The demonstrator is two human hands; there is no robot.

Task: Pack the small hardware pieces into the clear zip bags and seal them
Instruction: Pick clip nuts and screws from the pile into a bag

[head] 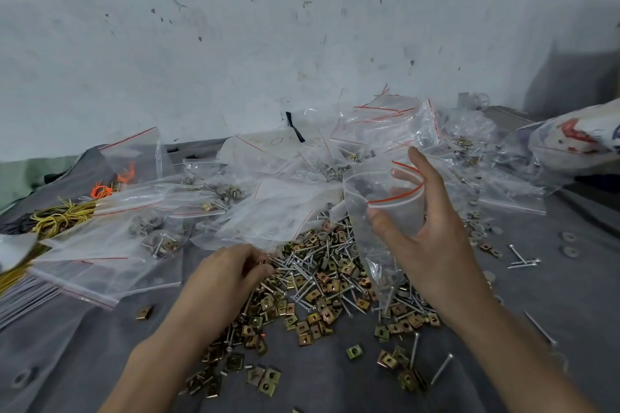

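Head view, packing under way.

DESK: Which step am I looking at?

OPERATOR: Filling, as I read it. Right of centre, the right hand (432, 231) holds a clear zip bag (382, 198) upright. Its grip is curled round the red-lined mouth, holding it agape. The bag's foot rests on the hardware pieces (322, 285), brass clip nuts and silver screws heaped at lower centre. A few pieces seem to lie inside the bag already. The left hand (231, 275), at the heap's upper left edge, has its grip bunched, pinching pieces off the heap; exactly which, I can't tell.

DESK: And next?

OPERATOR: I'd judge the pinch must lift across to the mouth and drop in cleanly, then the strip gets pressed closed. The film is thin, so the mouth could fold.

DESK: Setting?

OPERATOR: A cloth-covered bench (84, 345), with packed bags (100, 251) stacked at left and more bags (379, 124) piled at upper centre. Yellow ties (57, 214) lie at far left, and a stained white wall (235, 27) stands behind.
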